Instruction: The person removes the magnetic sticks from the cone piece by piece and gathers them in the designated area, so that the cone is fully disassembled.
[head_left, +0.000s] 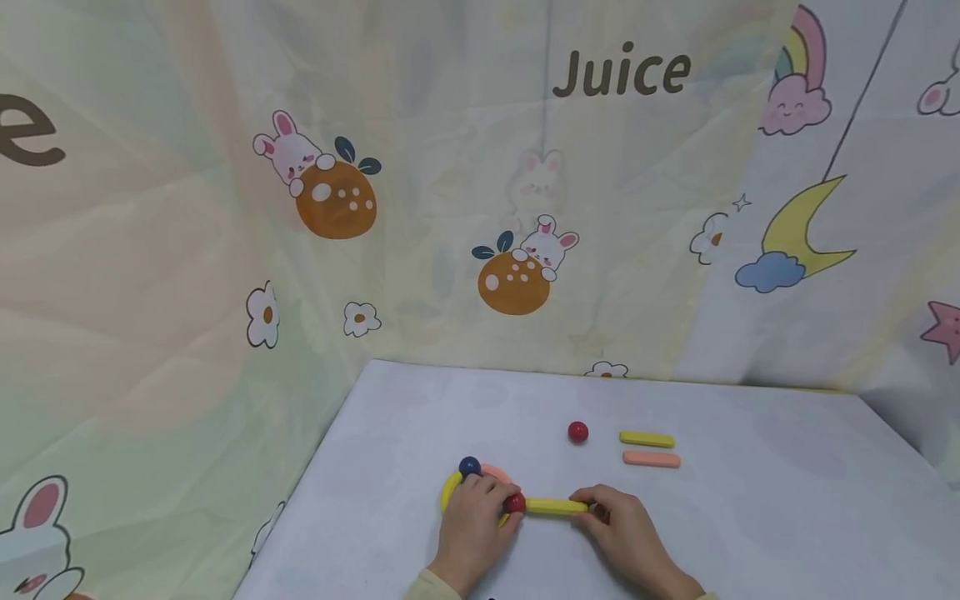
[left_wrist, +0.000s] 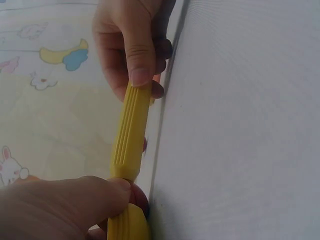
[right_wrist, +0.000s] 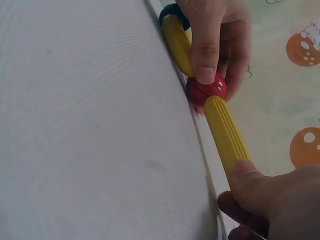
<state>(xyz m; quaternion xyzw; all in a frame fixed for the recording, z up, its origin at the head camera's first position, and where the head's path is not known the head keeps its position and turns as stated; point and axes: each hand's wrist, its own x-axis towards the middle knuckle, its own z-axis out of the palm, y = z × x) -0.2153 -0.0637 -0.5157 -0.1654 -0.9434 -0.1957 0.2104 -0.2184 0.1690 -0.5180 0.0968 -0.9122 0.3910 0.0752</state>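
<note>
Two hands are at work near the front of the bench (head_left: 360,467), and from where I stand the building looks partly along. The left hand (head_left: 474,521) grips a red ball (head_left: 514,502) between thumb and fingers; the right hand (head_left: 628,533) pinches the far end of a straight yellow bar (head_left: 555,506). That bar lies between them, its other end meeting the ball, though I can't tell whether it is fully seated.

What seems done is the rounded part on the left: a blue ball (head_left: 470,466) with a curved yellow piece (head_left: 448,490) on one side and a curved pink piece (head_left: 495,473) on the other, curving round towards the red ball. The left hand covers much of it, so I can't say whether the loop closes. Seemingly left over, farther back and to the right, are a loose red ball (head_left: 577,432), a spare yellow bar (head_left: 647,439) and a straight pink bar (head_left: 652,459), none of them joined to anything.

The held bar's long axis runs left to right across the bench, nearly level in the head view, pointing outward from the ball towards the right hand. The two spare bars lie roughly parallel to it.
</note>
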